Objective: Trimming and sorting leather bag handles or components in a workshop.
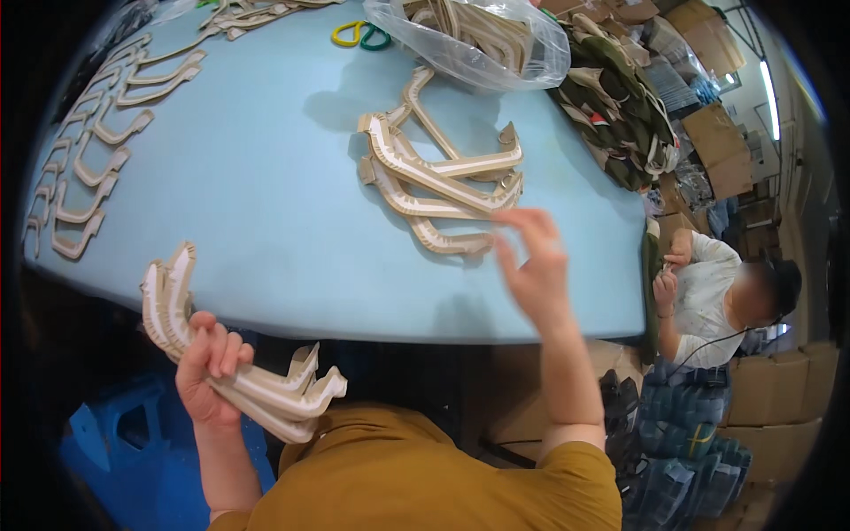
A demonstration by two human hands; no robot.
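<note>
My left hand [212,363] is closed around a small bundle of curved beige fabric strips [266,389], each with a white band along it and notched edges. The bundle is held off the table's near edge, in front of my body. Over the table, my right hand [536,265] is open, thumb and fingers apart and slightly blurred. Its fingertips are at the near right end of a loose pile of similar strips [443,181]; whether they touch it I cannot tell. The strips in that pile cross over one another.
Rows of curved strips [88,186] lie along the left of the light blue table [292,203]. At the back are scissors [361,35] and a clear plastic bag [478,44] of strips. Dark green fabric pieces [615,106] are heaped right. A co-worker [708,292] sits beyond the right edge.
</note>
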